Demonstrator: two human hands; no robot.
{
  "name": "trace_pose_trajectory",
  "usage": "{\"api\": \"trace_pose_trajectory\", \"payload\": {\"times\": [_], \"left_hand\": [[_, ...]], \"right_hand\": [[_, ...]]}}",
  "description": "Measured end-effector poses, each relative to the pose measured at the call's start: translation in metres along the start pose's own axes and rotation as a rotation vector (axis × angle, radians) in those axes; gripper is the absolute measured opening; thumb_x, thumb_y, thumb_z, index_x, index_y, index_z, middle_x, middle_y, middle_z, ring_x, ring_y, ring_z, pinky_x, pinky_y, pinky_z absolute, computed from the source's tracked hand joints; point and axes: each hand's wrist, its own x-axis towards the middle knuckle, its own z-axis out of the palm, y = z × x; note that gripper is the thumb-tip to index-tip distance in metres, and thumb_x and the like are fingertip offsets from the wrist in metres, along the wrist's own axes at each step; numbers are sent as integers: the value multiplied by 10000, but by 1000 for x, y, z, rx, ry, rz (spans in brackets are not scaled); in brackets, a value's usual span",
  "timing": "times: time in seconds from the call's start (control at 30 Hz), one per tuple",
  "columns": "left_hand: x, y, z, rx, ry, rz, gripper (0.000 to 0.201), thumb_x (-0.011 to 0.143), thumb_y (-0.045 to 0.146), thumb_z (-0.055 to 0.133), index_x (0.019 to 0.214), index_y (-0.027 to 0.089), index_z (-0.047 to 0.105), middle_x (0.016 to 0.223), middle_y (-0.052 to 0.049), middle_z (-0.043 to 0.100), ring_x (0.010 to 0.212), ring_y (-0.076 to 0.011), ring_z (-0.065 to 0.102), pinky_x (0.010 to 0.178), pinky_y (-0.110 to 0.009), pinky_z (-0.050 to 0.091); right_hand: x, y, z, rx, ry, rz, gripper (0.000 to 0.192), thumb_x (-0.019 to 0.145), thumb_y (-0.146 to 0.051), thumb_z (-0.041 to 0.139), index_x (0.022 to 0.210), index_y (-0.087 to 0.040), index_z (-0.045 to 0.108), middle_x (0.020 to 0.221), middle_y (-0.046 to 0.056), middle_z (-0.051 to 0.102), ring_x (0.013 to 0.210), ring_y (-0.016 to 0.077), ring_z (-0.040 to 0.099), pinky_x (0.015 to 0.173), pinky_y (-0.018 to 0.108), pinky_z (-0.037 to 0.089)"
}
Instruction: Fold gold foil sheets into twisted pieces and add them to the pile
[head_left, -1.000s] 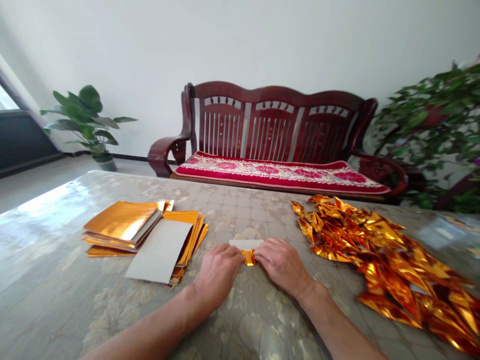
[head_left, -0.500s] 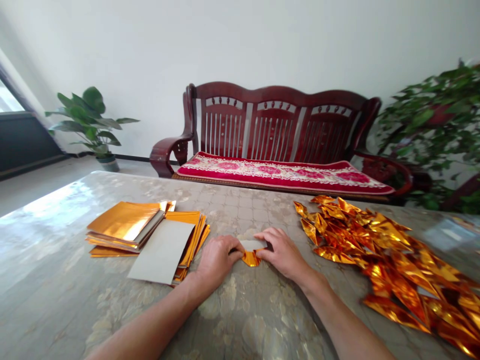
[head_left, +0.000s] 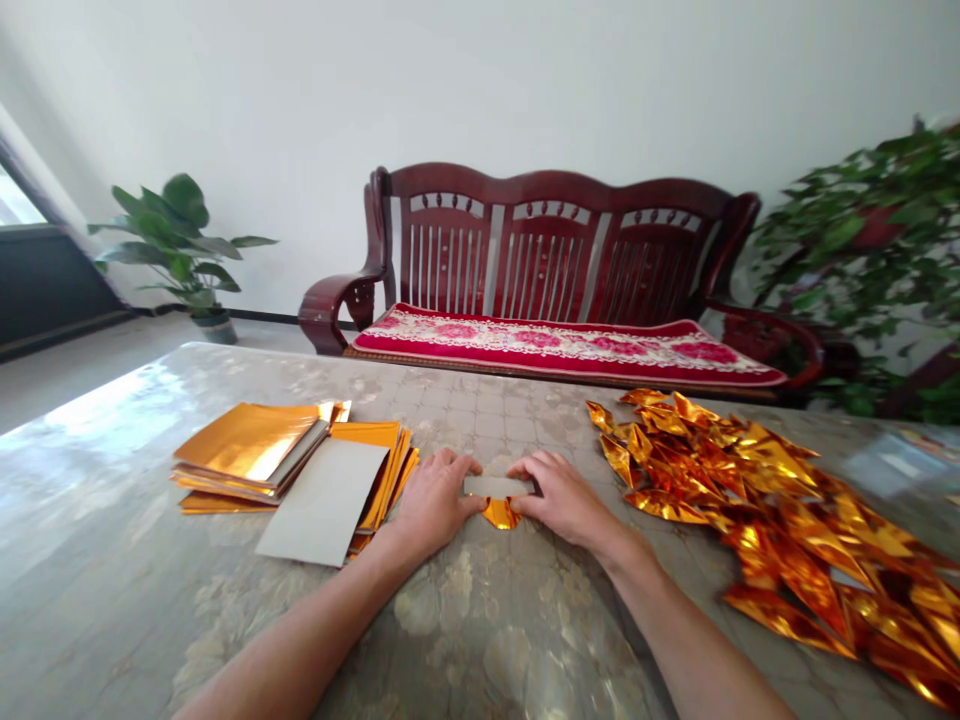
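A small sheet of gold foil paper, partly folded with its pale grey back showing, lies on the table between my hands. My left hand grips its left end, the thumb on the gold flap and the fingers at the far edge. At the right end, my right hand pinches it the same way. Left of my hands is a stack of gold foil paper; beside it, more sheets lie under one turned grey side up.
A heap of folded gold foil pieces spreads over the right side of the patterned table. Clear plastic lies at the far right. Behind the table stand a wooden bench and a potted plant.
My left hand's fingers have spread and shifted along the paper's far edge. More of the paper's grey strip shows between my hands. My right hand has barely moved.
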Motion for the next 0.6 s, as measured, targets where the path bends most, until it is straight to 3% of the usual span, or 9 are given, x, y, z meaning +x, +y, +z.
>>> {"api": "trace_pose_trajectory", "payload": {"times": [0.1, 0.27, 0.47, 0.6], "left_hand": [[4, -1, -2, -21, -20, -5, 273, 753, 344, 735, 997, 236, 677, 982, -44, 639, 953, -235, 605, 828, -317, 434], [9, -1, -1, -72, -14, -33, 208, 710, 304, 734, 888, 220, 666, 894, -19, 663, 870, -209, 608, 738, -282, 411], [8, 2, 0, -151, -39, -35, 296, 720, 267, 706, 1012, 234, 675, 867, 6, 711, 825, -192, 624, 664, -259, 379], [6, 3, -2, -183, -69, -2, 167, 739, 248, 681, 902, 241, 717, 830, 11, 727, 809, -186, 634, 662, -257, 384]], "right_hand": [[0, 0, -1, -26, -4, 5, 249, 759, -265, 715, 999, -242, 656, 1028, 21, 622, 1018, 216, 521, 872, 317, 399], [1, -1, -3, -34, 2, -16, 424, 749, -242, 715, 1160, -253, 611, 1122, 33, 607, 1063, 222, 509, 912, 327, 388], [1, -2, -4, -33, -20, -32, 256, 754, -257, 728, 1002, -268, 666, 1014, 11, 633, 1004, 221, 514, 853, 319, 389], [1, -1, -3, -11, -5, -14, 199, 738, -266, 751, 924, -265, 680, 918, -8, 665, 923, 208, 527, 773, 302, 378]]}}
